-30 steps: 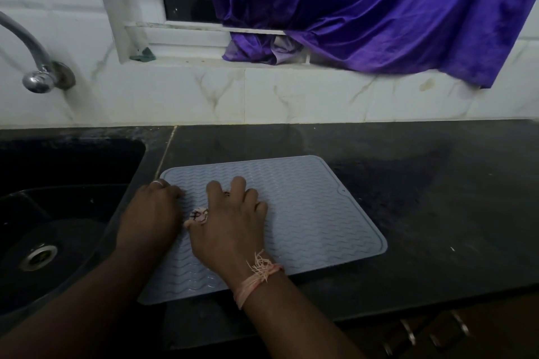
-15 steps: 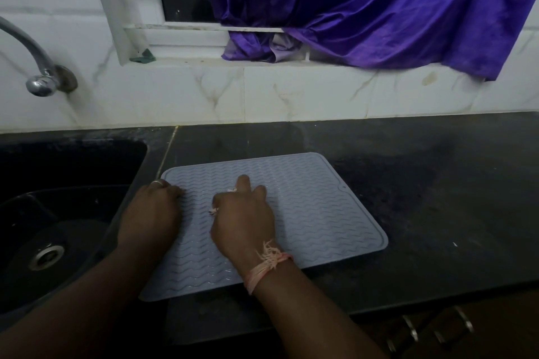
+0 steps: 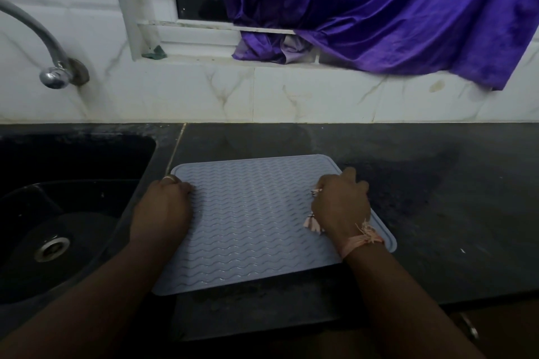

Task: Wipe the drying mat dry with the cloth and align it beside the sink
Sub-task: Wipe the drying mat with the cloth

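Note:
A pale grey drying mat with a wavy ribbed surface lies flat on the dark counter, its left edge close to the black sink. My left hand, fingers curled, holds the mat's left edge down. My right hand sits on the mat near its right edge and grips a small pinkish cloth. Most of the cloth is hidden under the hand; only bits peek out by the palm.
A metal tap curves out from the tiled wall above the sink, whose drain shows at the left. A purple curtain hangs over the window sill behind. The counter's front edge runs just below the mat.
My right hand has slid with the cloth from the mat's left-middle across to its right edge. The left hand has stayed at the left edge, and the mat has not shifted.

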Tool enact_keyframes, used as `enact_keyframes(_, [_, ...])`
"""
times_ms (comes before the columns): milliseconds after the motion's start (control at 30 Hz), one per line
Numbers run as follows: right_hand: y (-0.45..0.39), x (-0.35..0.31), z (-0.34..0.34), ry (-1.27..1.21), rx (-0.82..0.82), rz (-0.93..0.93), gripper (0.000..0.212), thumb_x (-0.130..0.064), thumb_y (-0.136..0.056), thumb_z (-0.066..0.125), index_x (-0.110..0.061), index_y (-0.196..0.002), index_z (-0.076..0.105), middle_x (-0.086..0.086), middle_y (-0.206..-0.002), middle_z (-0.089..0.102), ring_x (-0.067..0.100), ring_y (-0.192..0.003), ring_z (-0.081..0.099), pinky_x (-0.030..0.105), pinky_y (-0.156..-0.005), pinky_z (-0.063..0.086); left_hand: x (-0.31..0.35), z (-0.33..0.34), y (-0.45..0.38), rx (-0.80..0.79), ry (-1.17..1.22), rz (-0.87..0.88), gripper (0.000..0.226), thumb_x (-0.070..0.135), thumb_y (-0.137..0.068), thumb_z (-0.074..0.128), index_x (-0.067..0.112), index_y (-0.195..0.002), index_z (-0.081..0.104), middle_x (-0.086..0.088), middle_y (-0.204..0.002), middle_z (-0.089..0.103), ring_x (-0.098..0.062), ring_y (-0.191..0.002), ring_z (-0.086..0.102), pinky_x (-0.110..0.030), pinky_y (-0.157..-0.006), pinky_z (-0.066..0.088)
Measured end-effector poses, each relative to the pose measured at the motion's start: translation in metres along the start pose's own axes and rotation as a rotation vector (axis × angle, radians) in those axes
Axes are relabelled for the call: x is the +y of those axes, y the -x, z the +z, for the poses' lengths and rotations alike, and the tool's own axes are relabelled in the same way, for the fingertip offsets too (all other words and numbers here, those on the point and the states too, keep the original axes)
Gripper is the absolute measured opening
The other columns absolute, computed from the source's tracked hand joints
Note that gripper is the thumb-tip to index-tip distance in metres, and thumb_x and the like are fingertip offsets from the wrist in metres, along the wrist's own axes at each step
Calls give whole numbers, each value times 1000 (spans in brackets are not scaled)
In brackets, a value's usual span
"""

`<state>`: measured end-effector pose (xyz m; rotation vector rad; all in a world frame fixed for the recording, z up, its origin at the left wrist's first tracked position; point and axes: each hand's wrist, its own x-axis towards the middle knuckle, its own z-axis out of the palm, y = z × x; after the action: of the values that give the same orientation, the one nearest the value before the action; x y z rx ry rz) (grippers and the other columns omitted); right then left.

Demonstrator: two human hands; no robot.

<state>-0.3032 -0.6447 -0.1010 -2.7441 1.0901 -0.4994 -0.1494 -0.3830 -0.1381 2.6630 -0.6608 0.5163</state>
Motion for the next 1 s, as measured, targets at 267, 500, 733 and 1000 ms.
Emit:
enact_keyframes(267, [69,-124,-14,-301,21,-379,26,-21,-93,58,-24,-118,65,12,-142,38,36,-118,43,40,-81,49,5,-8,5,-20,17,22,19,16,-90,55,20,-96,73,-6,-96,64,-26,-90,60,-43,-73,54])
enact_keyframes(500, [81,-145,17,-376,-107,-421,26,-20,-88,66,-19,-114,65,8,-128,44,37,-114,42,44,-79,52,-1,-4,1,-7,-1,42,14,20,-89,65,21,-99,75,-4,-96,64,-25,-89,62,-41,-74,54])
enact_keyframes(733, [55,-100,29,-325,-66,-408,17,-17,-89,62,-26,-101,71,3,-119,47,29,-107,46,41,-72,53,4,-4,2,21,12,17,34,9,-90,56,17,-117,74,-11,-113,67,-31,-102,62,-45,-86,54])
enact_keyframes(1000, [6,2,8,-255,-13,-163,15,-26,-95,63,-32,-105,73,1,-118,49,22,-99,56,36,-79,55,-2,3,-2,36,15,19,33,7,-89,58,17,-115,76,-10,-109,68,-32,-100,63,-46,-86,55])
